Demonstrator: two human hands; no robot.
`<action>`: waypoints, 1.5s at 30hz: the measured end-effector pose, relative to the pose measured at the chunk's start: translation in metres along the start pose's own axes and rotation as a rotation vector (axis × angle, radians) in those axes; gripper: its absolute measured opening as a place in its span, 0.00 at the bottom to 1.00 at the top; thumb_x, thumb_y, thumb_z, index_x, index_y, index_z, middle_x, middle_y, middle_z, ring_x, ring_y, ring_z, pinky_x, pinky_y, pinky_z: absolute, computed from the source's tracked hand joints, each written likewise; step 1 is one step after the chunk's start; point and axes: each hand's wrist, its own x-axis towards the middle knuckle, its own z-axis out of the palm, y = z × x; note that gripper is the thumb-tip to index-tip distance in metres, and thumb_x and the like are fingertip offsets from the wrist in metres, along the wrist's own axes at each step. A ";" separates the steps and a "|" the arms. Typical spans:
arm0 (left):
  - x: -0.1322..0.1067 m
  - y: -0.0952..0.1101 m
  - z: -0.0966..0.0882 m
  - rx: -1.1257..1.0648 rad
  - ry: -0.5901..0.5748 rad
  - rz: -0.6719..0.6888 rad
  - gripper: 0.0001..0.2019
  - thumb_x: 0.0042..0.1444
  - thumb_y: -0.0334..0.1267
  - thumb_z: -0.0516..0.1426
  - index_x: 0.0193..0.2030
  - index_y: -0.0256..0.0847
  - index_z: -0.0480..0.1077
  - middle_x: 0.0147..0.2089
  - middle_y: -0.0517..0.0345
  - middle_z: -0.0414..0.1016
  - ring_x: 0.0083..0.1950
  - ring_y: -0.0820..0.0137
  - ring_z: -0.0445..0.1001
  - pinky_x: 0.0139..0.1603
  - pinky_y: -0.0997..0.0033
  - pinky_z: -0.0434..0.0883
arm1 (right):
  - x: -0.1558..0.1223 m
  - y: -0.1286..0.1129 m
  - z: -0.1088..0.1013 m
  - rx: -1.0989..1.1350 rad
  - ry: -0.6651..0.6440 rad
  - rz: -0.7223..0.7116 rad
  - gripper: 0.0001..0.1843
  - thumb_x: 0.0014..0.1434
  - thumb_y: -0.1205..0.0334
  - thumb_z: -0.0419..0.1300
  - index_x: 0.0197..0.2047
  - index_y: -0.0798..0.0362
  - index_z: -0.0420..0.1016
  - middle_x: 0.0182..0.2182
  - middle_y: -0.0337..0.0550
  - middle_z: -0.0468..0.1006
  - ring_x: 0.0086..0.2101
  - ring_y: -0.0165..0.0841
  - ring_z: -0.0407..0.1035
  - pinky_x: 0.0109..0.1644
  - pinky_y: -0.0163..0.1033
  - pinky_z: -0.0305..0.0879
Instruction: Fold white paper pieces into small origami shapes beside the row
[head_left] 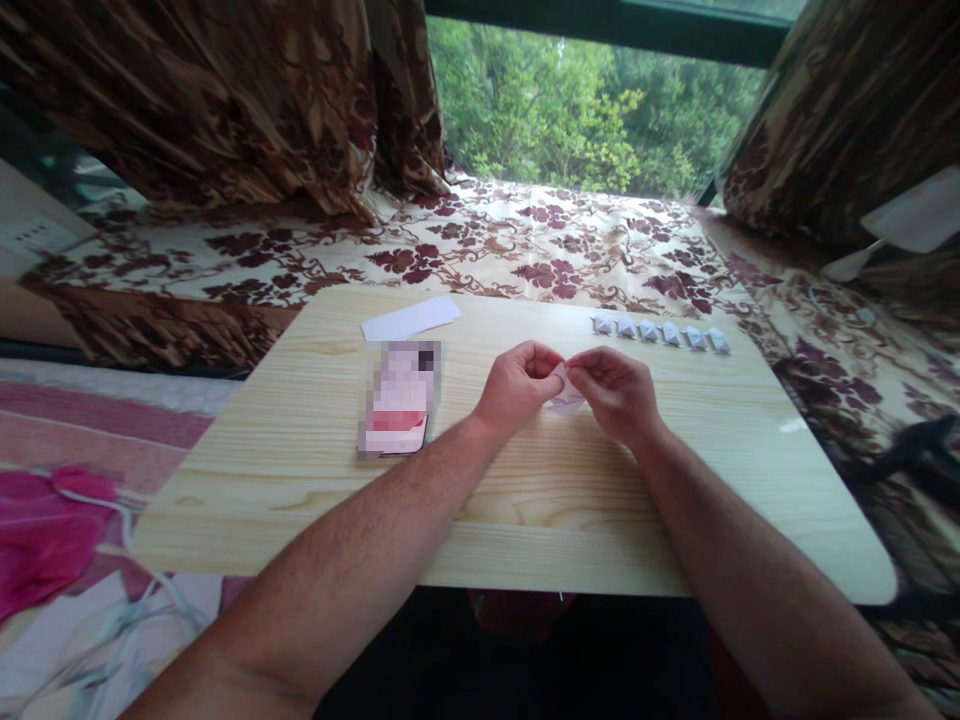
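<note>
our left grip (519,382) is pinched together, thumb against fingers, on one small pale paper piece (568,398), and our right grip (619,390) is clamped on the same piece from the other side, so we count two hands on one piece of paper. the fingertips of both nearly meet at its upper edge, and our fingers hide part of its shape; we cannot tell whether its lower edge touches the surface (525,530) beneath. the piece is out in front of us, right of the middle of the pale wood-grained surface. beyond our right hand, near the far right corner, we count six small folded paper shapes (649,329), standing close together in one row. toward the far left we see one white paper strip (411,318), lying flat and slanted. just nearer to us than the strip lies one phone-like slab (397,400), mostly blurred into blocks, pink with one red band. behind the surface spreads one floral cloth (555,275), below one window (592,110) with green trees outside, and we have one patterned curtain at each side, two in all. one bright pink cloth (45,530) lies at our left.
</note>
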 end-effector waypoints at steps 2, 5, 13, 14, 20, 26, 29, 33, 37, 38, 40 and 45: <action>0.001 -0.001 -0.001 0.010 0.007 -0.001 0.10 0.42 0.31 0.65 0.33 0.36 0.73 0.26 0.61 0.75 0.26 0.76 0.70 0.27 0.76 0.67 | 0.000 0.000 -0.001 0.031 -0.010 0.004 0.05 0.55 0.59 0.66 0.34 0.51 0.77 0.28 0.40 0.79 0.28 0.32 0.72 0.32 0.37 0.67; 0.001 -0.001 -0.001 0.024 0.004 0.005 0.10 0.41 0.31 0.65 0.33 0.36 0.73 0.27 0.61 0.75 0.26 0.76 0.71 0.28 0.76 0.67 | 0.001 0.001 -0.001 0.030 -0.002 0.022 0.04 0.55 0.61 0.65 0.33 0.51 0.77 0.26 0.39 0.78 0.27 0.30 0.70 0.30 0.36 0.65; 0.000 -0.002 -0.001 0.049 -0.013 0.027 0.10 0.42 0.32 0.65 0.34 0.36 0.72 0.28 0.60 0.76 0.27 0.75 0.72 0.28 0.76 0.68 | 0.001 -0.002 0.001 -0.044 0.047 0.050 0.04 0.54 0.62 0.65 0.32 0.53 0.77 0.25 0.39 0.78 0.25 0.29 0.69 0.30 0.36 0.65; 0.000 -0.003 -0.001 0.051 -0.017 0.029 0.11 0.42 0.32 0.65 0.34 0.36 0.72 0.28 0.59 0.76 0.27 0.75 0.72 0.28 0.76 0.68 | 0.000 -0.002 0.001 -0.045 0.052 0.052 0.04 0.54 0.62 0.65 0.32 0.53 0.78 0.25 0.39 0.78 0.25 0.29 0.69 0.30 0.35 0.65; 0.001 -0.007 -0.001 0.073 -0.019 0.047 0.10 0.43 0.33 0.65 0.34 0.36 0.71 0.28 0.59 0.76 0.27 0.75 0.72 0.28 0.76 0.68 | 0.000 -0.003 0.003 0.008 0.092 0.065 0.03 0.51 0.65 0.66 0.32 0.53 0.77 0.24 0.38 0.77 0.24 0.28 0.68 0.28 0.34 0.63; 0.001 -0.007 -0.001 0.096 -0.006 0.045 0.10 0.42 0.31 0.64 0.33 0.36 0.71 0.26 0.62 0.74 0.26 0.76 0.70 0.27 0.77 0.67 | 0.001 -0.003 0.002 0.066 0.095 0.086 0.06 0.49 0.66 0.68 0.32 0.53 0.77 0.25 0.38 0.78 0.25 0.28 0.69 0.29 0.34 0.64; 0.000 -0.005 0.000 0.096 -0.008 0.038 0.10 0.42 0.31 0.64 0.33 0.36 0.71 0.26 0.62 0.74 0.26 0.77 0.70 0.27 0.77 0.67 | 0.001 -0.004 0.002 0.085 0.083 0.096 0.05 0.48 0.66 0.68 0.31 0.53 0.77 0.24 0.38 0.78 0.25 0.28 0.69 0.29 0.34 0.64; -0.001 -0.002 0.001 0.087 0.004 0.037 0.09 0.42 0.31 0.64 0.33 0.36 0.72 0.27 0.61 0.75 0.27 0.76 0.71 0.28 0.77 0.67 | 0.001 -0.004 0.003 0.105 0.084 0.087 0.03 0.50 0.64 0.67 0.31 0.53 0.79 0.25 0.38 0.79 0.25 0.29 0.70 0.29 0.35 0.65; -0.002 0.000 0.001 0.067 0.022 0.022 0.09 0.42 0.32 0.65 0.32 0.36 0.72 0.27 0.61 0.76 0.27 0.75 0.72 0.29 0.76 0.69 | 0.000 -0.004 0.004 0.110 0.103 0.086 0.04 0.51 0.62 0.67 0.31 0.53 0.80 0.25 0.39 0.80 0.25 0.29 0.70 0.29 0.36 0.65; -0.002 0.000 0.001 0.066 0.023 0.018 0.09 0.42 0.32 0.65 0.32 0.36 0.72 0.27 0.61 0.76 0.28 0.75 0.73 0.29 0.76 0.69 | 0.000 -0.004 0.004 0.113 0.106 0.087 0.04 0.51 0.62 0.67 0.31 0.53 0.81 0.25 0.39 0.80 0.25 0.29 0.70 0.29 0.36 0.65; -0.002 -0.001 0.001 0.070 0.020 0.014 0.09 0.42 0.32 0.65 0.32 0.36 0.72 0.28 0.60 0.76 0.28 0.74 0.73 0.30 0.75 0.69 | 0.000 -0.003 0.004 0.120 0.108 0.086 0.04 0.51 0.62 0.67 0.31 0.52 0.81 0.25 0.39 0.80 0.24 0.29 0.70 0.29 0.36 0.65; -0.001 -0.003 0.000 0.085 0.018 0.024 0.10 0.41 0.32 0.65 0.32 0.36 0.73 0.28 0.60 0.76 0.28 0.75 0.73 0.30 0.75 0.69 | 0.000 -0.004 0.003 0.129 0.104 0.082 0.03 0.50 0.63 0.68 0.31 0.52 0.82 0.25 0.39 0.81 0.25 0.29 0.71 0.29 0.36 0.66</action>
